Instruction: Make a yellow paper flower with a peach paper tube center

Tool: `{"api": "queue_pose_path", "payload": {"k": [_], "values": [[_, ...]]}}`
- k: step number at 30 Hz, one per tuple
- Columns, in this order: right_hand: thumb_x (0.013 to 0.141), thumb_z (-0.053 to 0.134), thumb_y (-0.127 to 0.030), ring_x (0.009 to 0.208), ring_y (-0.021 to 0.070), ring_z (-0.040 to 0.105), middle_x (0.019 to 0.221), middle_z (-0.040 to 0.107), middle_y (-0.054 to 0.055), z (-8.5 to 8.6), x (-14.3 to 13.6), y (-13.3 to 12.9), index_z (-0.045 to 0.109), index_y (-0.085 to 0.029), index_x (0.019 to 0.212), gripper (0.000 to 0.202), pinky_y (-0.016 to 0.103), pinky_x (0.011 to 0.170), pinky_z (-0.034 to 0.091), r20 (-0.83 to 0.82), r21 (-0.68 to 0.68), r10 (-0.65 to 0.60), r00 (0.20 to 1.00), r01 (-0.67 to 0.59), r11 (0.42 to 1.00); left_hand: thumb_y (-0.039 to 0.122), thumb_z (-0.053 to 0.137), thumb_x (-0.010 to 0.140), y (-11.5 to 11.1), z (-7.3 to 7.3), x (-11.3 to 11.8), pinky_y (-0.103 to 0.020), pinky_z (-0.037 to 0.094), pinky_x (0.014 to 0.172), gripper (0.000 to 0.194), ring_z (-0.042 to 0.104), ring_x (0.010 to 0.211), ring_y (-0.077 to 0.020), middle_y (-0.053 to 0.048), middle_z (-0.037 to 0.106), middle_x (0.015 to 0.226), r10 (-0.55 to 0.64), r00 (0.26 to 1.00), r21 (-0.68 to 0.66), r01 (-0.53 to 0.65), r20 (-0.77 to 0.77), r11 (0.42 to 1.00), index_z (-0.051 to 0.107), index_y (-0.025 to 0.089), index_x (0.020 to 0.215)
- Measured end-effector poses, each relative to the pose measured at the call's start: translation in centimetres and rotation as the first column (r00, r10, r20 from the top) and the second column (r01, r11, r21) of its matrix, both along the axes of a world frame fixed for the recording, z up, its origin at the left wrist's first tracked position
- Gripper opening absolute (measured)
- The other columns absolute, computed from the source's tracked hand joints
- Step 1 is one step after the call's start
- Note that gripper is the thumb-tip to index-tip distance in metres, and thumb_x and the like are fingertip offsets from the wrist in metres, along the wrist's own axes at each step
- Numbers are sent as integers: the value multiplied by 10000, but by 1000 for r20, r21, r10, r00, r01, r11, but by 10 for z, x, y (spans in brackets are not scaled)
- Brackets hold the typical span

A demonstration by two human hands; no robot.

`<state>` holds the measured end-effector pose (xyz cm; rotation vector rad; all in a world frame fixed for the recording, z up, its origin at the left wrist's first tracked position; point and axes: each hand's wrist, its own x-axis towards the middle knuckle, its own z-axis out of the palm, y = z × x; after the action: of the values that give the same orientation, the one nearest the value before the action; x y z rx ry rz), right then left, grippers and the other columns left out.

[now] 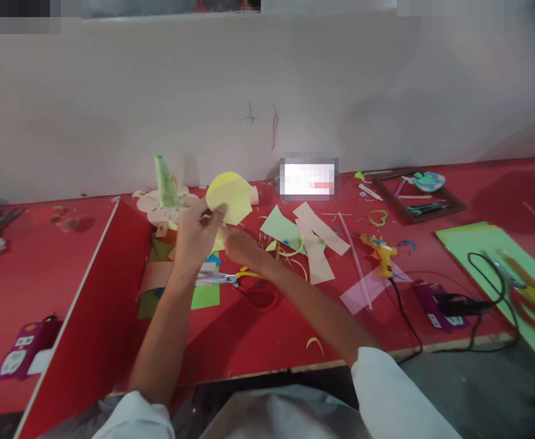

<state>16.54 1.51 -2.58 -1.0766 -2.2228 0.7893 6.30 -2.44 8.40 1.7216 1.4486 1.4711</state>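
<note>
My left hand (200,230) is closed on a yellow paper piece (230,198) with a rounded top, held up above the red table. Just below and to its right is my right hand (240,247), its fingers drawn together near the paper's lower edge; what they hold, if anything, is hidden. Behind my left hand a green paper cone (167,183) stands on a pale petal-shaped base (150,207). Scissors with red and yellow handles (258,299) lie beneath my forearms, over green paper sheets (206,297).
Pale paper strips (317,262) and scraps lie right of centre. Further right are a yellow glue gun (383,253), a purple power box (436,305) with black cables, a brown frame (400,210) and green sheets (468,238). A red divider (98,317) stands at left.
</note>
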Motion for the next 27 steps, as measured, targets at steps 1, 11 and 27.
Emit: {"api": "queue_pose_path", "payload": {"k": [1, 11, 27], "values": [[914, 517, -59, 917, 238, 702, 1031, 767, 105, 1, 17, -6, 669, -183, 1203, 349, 329, 823, 552, 27, 1, -62, 998, 62, 998, 465, 744, 889, 2, -4, -1, -235, 446, 572, 307, 590, 657, -130, -7, 635, 697, -3, 999, -20, 2, -46, 1000, 683, 173, 817], [1046, 550, -526, 1090, 211, 654, 1397, 600, 121, 25, 117, -67, 510, -294, 1453, 470, 312, 808, 599, -619, -210, -350, 703, 281, 936, 481, 721, 897, -4, -32, 49, -295, 299, 611, 522, 386, 621, -132, 29, 449, 617, 54, 939, -6, -59, -341, 998, 373, 212, 616], [820, 749, -708, 1063, 282, 727, 1109, 763, 82, -16, 137, -61, 655, -259, 1189, 589, 388, 833, 627, -713, -571, -505, 487, 16, 821, 641, 678, 910, -7, -52, 76, -278, 456, 630, 466, 548, 692, -150, -13, 601, 758, -526, 830, -274, 558, 186, 783, 625, 190, 806]]}}
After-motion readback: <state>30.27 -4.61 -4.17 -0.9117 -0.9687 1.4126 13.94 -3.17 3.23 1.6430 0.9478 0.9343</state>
